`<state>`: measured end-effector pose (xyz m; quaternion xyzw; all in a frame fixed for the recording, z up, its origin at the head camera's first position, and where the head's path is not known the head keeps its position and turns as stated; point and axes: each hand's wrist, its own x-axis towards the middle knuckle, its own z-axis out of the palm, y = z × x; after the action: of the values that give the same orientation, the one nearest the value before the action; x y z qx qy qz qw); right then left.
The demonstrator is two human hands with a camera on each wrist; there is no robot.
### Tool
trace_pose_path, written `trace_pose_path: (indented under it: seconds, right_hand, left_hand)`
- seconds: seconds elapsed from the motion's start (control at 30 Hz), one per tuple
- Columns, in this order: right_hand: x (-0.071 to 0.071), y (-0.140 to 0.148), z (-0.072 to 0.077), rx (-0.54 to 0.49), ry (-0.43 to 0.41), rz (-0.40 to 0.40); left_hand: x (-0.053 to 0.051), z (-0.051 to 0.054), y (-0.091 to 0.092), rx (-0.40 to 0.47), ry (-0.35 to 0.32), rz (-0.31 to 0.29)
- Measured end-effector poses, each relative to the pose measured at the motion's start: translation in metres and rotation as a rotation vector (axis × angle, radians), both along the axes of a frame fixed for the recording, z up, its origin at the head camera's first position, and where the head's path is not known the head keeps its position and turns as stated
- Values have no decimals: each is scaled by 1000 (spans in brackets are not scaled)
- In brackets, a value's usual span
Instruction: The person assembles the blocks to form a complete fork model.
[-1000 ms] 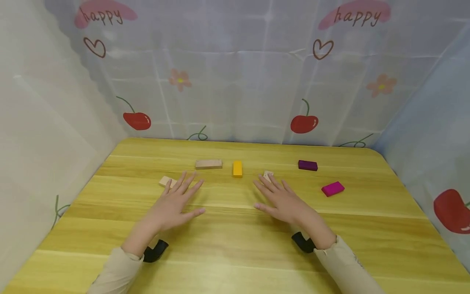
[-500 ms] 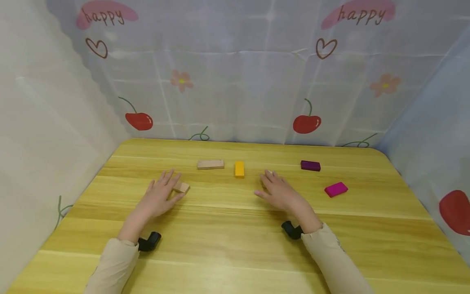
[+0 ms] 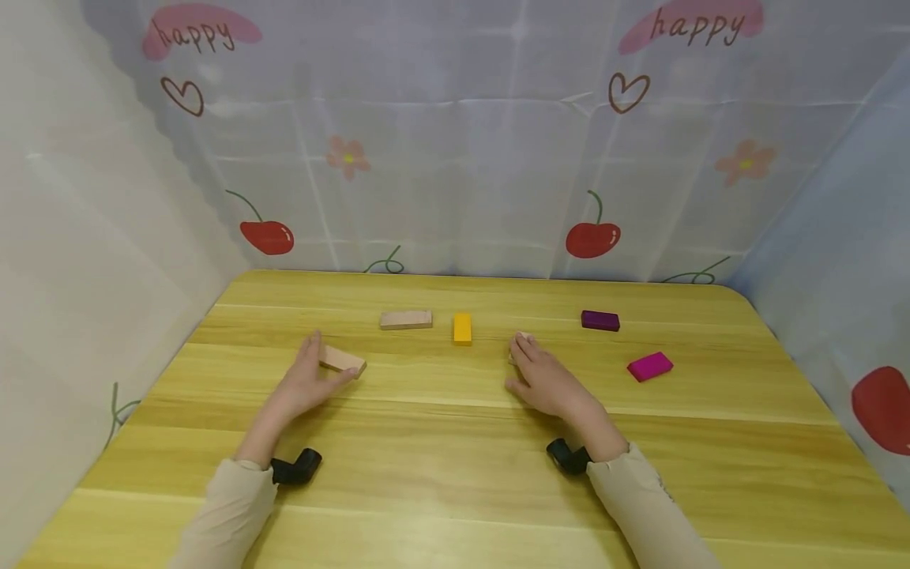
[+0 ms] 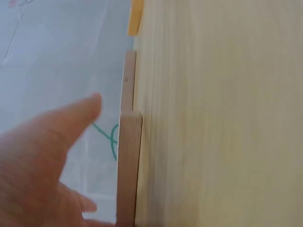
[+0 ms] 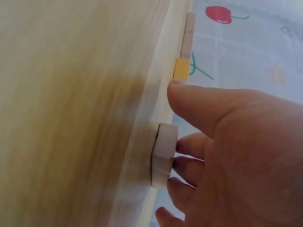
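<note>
Tan block [image 3: 343,360] (askew) by left hand [image 3: 302,386]; pale block [image 5: 163,153] by right hand [image 3: 547,382].

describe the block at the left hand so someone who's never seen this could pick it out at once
On the yellowish wooden table, find the person's left hand. The pale bare-wood block lies between its thumb and fingers. Unlike the similar block further back, which runs nearly parallel to the table's back edge, it slants, its right end nearer the person.
</note>
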<state>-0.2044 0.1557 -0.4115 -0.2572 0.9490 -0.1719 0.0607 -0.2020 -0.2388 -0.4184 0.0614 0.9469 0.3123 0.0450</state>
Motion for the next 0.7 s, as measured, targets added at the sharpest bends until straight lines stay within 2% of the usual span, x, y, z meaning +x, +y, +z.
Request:
trace_pose_path:
  seconds: [0.07,0.23,0.4,0.53,0.7]
  right_hand:
    - [0,1,-1,0,1,-1]
    - [1,2,-1,-13,9,6]
    - [1,4,-3,-23,37,23]
    - [0,5,-5,-33,51,34]
    - [1,6,-5,-46,42,38]
  left_hand:
    - [0,-4,4,17,14,20]
    - [3,-15,14,-14,90,108]
    - [6,-22,20,3,187,196]
    - [5,-23,22,8,230,207]
    - [4,-24,20,20,244,195]
